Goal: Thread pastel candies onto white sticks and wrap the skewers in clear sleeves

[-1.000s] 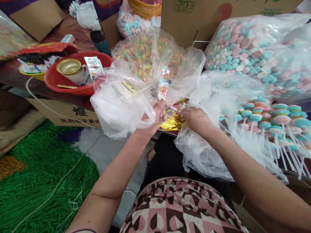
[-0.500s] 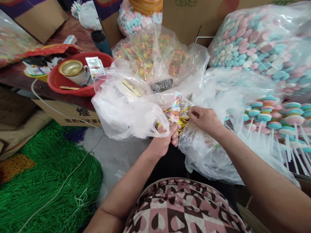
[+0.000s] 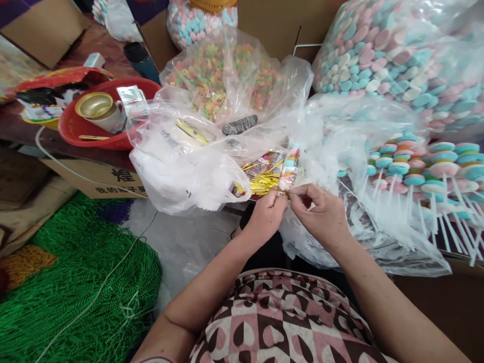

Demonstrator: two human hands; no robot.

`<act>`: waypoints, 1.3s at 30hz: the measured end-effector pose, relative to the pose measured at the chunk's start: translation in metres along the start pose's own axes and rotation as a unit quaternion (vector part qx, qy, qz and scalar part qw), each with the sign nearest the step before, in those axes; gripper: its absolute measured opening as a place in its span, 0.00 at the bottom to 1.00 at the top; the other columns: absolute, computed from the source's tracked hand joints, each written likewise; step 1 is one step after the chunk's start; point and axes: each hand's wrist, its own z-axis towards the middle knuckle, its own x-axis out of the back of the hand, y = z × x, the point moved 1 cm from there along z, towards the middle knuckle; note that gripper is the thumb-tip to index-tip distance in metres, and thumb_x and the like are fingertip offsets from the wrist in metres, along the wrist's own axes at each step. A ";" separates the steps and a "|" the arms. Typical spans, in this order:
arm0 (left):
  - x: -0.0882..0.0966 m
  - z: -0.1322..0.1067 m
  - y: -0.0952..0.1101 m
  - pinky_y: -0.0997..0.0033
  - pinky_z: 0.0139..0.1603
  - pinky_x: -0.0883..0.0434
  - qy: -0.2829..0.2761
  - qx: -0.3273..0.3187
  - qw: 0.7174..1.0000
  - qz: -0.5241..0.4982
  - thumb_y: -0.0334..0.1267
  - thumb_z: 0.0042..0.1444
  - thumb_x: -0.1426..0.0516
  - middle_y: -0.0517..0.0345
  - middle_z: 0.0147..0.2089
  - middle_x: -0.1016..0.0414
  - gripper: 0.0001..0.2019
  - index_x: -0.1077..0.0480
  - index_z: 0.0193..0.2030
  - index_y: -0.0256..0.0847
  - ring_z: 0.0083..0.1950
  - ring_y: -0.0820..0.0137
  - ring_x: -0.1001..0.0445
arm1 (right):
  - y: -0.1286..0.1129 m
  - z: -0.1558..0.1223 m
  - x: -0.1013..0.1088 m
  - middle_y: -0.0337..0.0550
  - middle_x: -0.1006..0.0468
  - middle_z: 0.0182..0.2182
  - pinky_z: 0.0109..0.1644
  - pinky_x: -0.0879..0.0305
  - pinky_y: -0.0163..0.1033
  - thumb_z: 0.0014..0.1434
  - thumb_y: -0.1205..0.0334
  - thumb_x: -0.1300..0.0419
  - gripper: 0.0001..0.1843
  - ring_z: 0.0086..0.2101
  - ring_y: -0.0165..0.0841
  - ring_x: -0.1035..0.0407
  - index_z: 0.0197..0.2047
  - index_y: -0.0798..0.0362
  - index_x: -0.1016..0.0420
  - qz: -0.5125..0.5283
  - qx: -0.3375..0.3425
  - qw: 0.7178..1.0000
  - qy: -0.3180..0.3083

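My left hand (image 3: 265, 216) is closed around the gathered neck of a wrapped marshmallow skewer (image 3: 290, 167), which stands nearly upright in clear film with pink, blue and orange layers. Touching that neck, my right hand (image 3: 320, 212) pinches a thin gold twist tie (image 3: 286, 190). The stick's lower end is hidden by my fingers. Just left of the skewer lies a heap of gold twist ties (image 3: 260, 184), partly under the edge of a white plastic bag (image 3: 181, 174).
Unwrapped marshmallow skewers (image 3: 401, 164) lie on plastic at the right. Behind stand a bag of gummy candies (image 3: 212, 80) and a big bag of marshmallows (image 3: 378, 55). A red basin (image 3: 71, 136) holds a cup, left. Green cords (image 3: 83, 272) cover the lower left.
My right hand has brought a twist tie from the heap to the skewer's neck. Both hands have come together, and the skewer now stands right of the heap. The view has shifted slightly.
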 end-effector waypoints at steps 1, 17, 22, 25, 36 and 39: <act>-0.003 0.000 -0.001 0.76 0.35 0.34 -0.002 -0.026 0.999 0.022 0.42 0.56 0.40 0.64 0.29 0.33 0.08 0.32 0.34 0.41 0.32 0.75 0.33 | 0.002 0.000 0.000 0.40 0.22 0.24 0.32 0.37 0.37 0.56 0.64 0.43 0.07 0.25 0.32 0.31 0.29 0.51 0.25 -0.023 0.020 0.999 0.013; -0.029 -0.009 0.010 0.81 0.15 0.52 -0.173 0.078 0.971 -0.142 0.51 0.59 0.43 0.73 0.16 0.54 0.18 0.37 0.28 0.39 0.13 0.83 0.57 | 0.016 -0.014 0.015 0.37 0.25 0.21 0.28 0.40 0.36 0.49 0.56 0.30 0.10 0.22 0.27 0.38 0.22 0.50 0.23 0.397 -0.230 0.888 0.015; -0.019 -0.017 0.014 0.81 0.15 0.50 -0.268 0.149 0.939 -0.157 0.47 0.61 0.45 0.73 0.14 0.58 0.18 0.37 0.24 0.38 0.12 0.81 0.57 | 0.014 -0.013 0.022 0.37 0.25 0.21 0.31 0.35 0.37 0.45 0.51 0.26 0.14 0.24 0.29 0.34 0.23 0.50 0.23 0.432 -0.250 0.864 -0.059; -0.016 -0.022 0.015 0.79 0.14 0.49 -0.326 0.186 0.911 -0.170 0.46 0.61 0.46 0.73 0.13 0.59 0.19 0.39 0.22 0.39 0.12 0.80 0.57 | 0.014 -0.012 0.029 0.42 0.18 0.35 0.44 0.29 0.43 0.44 0.50 0.25 0.16 0.36 0.36 0.26 0.33 0.48 0.18 0.464 -0.229 0.846 -0.131; -0.020 -0.020 0.010 0.80 0.15 0.48 -0.312 0.160 0.909 -0.225 0.47 0.64 0.47 0.74 0.15 0.56 0.16 0.36 0.29 0.39 0.13 0.80 0.58 | 0.030 -0.014 0.007 0.37 0.16 0.31 0.48 0.29 0.45 0.46 0.51 0.26 0.10 0.34 0.35 0.24 0.30 0.45 0.16 0.452 -0.186 0.872 -0.020; -0.022 -0.015 0.009 0.80 0.16 0.48 -0.230 0.090 0.956 -0.160 0.52 0.61 0.44 0.74 0.15 0.56 0.17 0.37 0.30 0.41 0.14 0.80 0.55 | 0.028 -0.016 0.005 0.36 0.18 0.30 0.45 0.31 0.42 0.53 0.54 0.30 0.07 0.33 0.33 0.26 0.30 0.47 0.18 0.340 -0.143 0.929 0.036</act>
